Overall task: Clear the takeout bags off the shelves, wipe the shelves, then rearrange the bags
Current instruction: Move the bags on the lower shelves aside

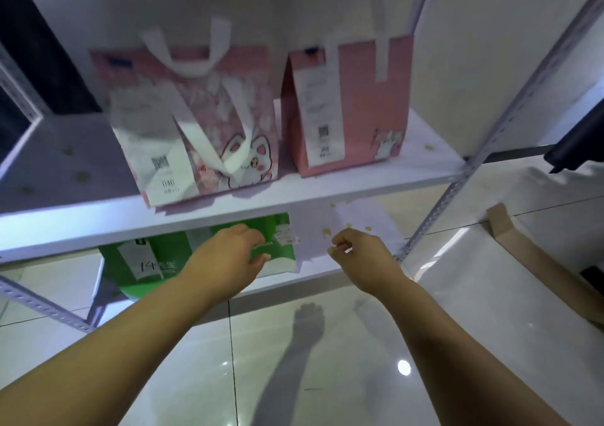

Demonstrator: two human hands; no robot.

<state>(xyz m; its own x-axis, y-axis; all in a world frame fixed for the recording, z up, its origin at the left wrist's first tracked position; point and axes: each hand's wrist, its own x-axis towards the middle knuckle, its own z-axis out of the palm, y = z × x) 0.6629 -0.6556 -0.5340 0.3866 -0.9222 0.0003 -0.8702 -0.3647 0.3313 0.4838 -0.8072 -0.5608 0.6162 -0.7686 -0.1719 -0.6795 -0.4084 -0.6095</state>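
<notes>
Glossy white tiles (294,376) run under a white rack against a pale wall. On your left, the upper shelf (65,164) has bare room, dotted with a few crumbs. A pink cat bag (209,131) stands at its front edge, one corner just over the lip. Just beside it, a plain pink bag (359,105) sits farther back with its top folded shut. Both carry receipts, and you cannot see what is inside.

On the lower shelf (376,219), a green bag (130,262) marked 14 stands at the left, and a second green bag (277,239) is just beside it. Your left hand (228,259) grips that second bag, with the fingers curled over its top and the thumb on its front.

Right of it the shelf is bare apart from crumbs (327,231). Your right hand (362,252) hovers there loosely curled, holding nothing. Past the post (457,180), a cardboard box (523,246) lies on the floor.
</notes>
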